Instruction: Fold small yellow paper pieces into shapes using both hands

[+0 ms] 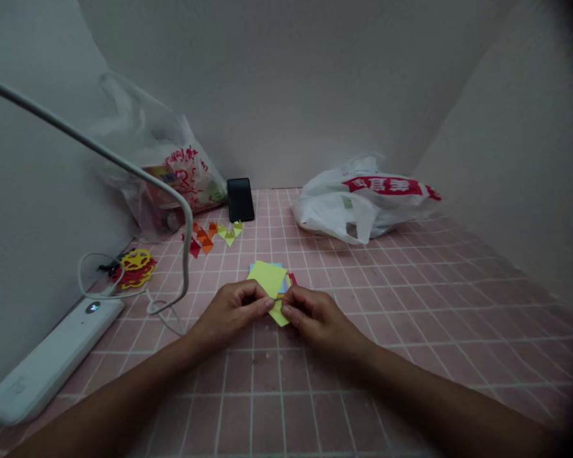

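Note:
Between my two hands is a yellow sheet of paper [268, 277], with a second yellow part showing below the fingers. My left hand [239, 306] pinches it from the left with thumb and forefinger. From the right, my right hand [315, 313] pinches its lower right part. Whether the yellow parts are one sheet or two, I cannot tell. Coloured papers [282, 287] in blue, purple and red lie just behind and below, partly covered by the yellow sheet and my fingers.
Small folded papers in orange [204, 240] and yellow [229, 234] lie beyond, near a black phone [240, 200]. Plastic bags stand at back left [191, 172] and right [363, 200]. A white power bank [52, 359], its cable [124, 162] and red-yellow cutouts [136, 268] are left.

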Available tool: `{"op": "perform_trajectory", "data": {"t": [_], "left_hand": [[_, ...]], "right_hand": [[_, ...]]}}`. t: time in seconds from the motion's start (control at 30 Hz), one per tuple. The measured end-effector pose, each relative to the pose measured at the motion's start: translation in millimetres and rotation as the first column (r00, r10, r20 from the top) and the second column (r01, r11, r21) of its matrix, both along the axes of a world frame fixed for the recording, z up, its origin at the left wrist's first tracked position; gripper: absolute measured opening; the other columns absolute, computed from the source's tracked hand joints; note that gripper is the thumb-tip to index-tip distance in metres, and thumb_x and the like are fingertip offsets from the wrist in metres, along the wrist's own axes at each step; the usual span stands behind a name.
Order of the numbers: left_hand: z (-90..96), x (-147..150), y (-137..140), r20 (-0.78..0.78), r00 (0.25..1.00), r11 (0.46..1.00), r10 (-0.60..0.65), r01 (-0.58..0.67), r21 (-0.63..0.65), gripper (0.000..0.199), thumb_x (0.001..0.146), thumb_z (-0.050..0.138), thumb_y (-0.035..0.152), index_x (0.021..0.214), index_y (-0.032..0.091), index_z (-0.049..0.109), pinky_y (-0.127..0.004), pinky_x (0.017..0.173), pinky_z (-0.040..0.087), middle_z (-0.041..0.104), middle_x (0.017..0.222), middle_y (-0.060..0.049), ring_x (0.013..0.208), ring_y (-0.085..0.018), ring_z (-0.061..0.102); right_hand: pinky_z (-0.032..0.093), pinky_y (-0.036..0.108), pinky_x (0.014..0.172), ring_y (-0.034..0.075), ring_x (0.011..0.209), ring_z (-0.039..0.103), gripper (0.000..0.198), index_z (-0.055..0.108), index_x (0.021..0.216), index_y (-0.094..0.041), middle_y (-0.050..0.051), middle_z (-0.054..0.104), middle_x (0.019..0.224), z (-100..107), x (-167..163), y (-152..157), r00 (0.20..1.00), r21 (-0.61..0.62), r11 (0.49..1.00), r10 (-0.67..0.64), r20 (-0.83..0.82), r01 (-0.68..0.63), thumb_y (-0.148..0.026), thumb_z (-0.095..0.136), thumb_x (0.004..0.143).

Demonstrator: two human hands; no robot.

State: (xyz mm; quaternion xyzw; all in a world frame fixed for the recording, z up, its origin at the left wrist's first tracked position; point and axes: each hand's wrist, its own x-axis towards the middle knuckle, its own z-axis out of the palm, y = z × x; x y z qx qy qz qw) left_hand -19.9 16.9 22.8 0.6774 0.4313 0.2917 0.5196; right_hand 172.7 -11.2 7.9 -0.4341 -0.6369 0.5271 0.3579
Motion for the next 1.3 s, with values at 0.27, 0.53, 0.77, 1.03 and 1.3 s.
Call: {"op": "perform_trajectory", "data": {"t": [0.27, 0.53, 0.77, 1.03, 1.3], "left_hand": [[-6.9, 5.3, -3.4, 0.344, 0.938, 0.990, 0.049, 0.000, -0.141, 0.028, 0.078, 0.070, 0.027, 0.103, 0.017, 0.063, -0.026, 0.070, 0.046, 0.064, 0.079, 0.001, 0.072, -0.013, 0.060], [-7.6, 7.1, -11.0, 0.379, 0.924, 0.961, -0.055, 0.151, -0.230, 0.016, 0.083, 0.065, 0.025, 0.096, 0.015, 0.062, -0.030, 0.069, 0.049, 0.072, 0.075, -0.004, 0.068, -0.016, 0.067], [-7.8, 8.3, -11.4, 0.415, 0.908, 0.944, -0.055, 0.183, -0.275, 0.011, 0.081, 0.064, 0.024, 0.089, 0.016, 0.060, -0.029, 0.067, 0.050, 0.072, 0.070, -0.002, 0.064, -0.016, 0.067], [-3.6, 6.3, -7.3, 0.109, 0.993, 0.986, 0.037, -0.018, -0.169, 0.012, 0.074, 0.065, 0.024, 0.081, 0.014, 0.062, -0.024, 0.060, 0.038, 0.060, 0.070, 0.001, 0.063, -0.012, 0.053], [-9.8, 8.4, -8.9, 0.181, 0.983, 0.984, 0.023, 0.010, -0.179, 0.018, 0.075, 0.066, 0.025, 0.089, 0.016, 0.060, -0.025, 0.063, 0.038, 0.057, 0.075, 0.001, 0.068, -0.013, 0.051]], "right_hand": [[0.039, 0.025, 0.058, 0.011, 0.053, 0.054, 0.020, 0.059, 0.079, -0.015, 0.000, 0.062, 0.060, -8.6, -3.7, 4.7, 0.846, -0.355, 0.933, -0.143, -0.513, -0.057, -0.034, 0.063, 0.083], [0.042, 0.026, 0.058, 0.010, 0.053, 0.055, 0.017, 0.064, 0.080, -0.013, 0.001, 0.061, 0.065, -9.7, -9.0, -1.4, 0.797, -0.423, 0.885, -0.110, -0.594, -0.193, -0.030, 0.069, 0.079], [0.041, 0.027, 0.060, 0.011, 0.056, 0.053, 0.024, 0.058, 0.077, -0.016, 0.001, 0.059, 0.067, -8.5, -9.3, -3.8, 0.854, -0.418, 0.891, -0.073, -0.515, -0.176, -0.037, 0.067, 0.082], [0.035, 0.026, 0.061, 0.013, 0.068, 0.047, 0.017, 0.057, 0.077, -0.017, -0.001, 0.052, 0.073, -0.1, -3.8, -2.5, 0.992, 0.073, 0.993, -0.087, -0.094, 0.094, -0.032, 0.059, 0.087], [0.032, 0.025, 0.056, 0.012, 0.062, 0.042, 0.014, 0.054, 0.072, -0.018, -0.002, 0.050, 0.067, 0.3, -6.6, -7.5, 0.989, 0.051, 0.989, -0.136, -0.059, 0.139, -0.025, 0.056, 0.084]]}}
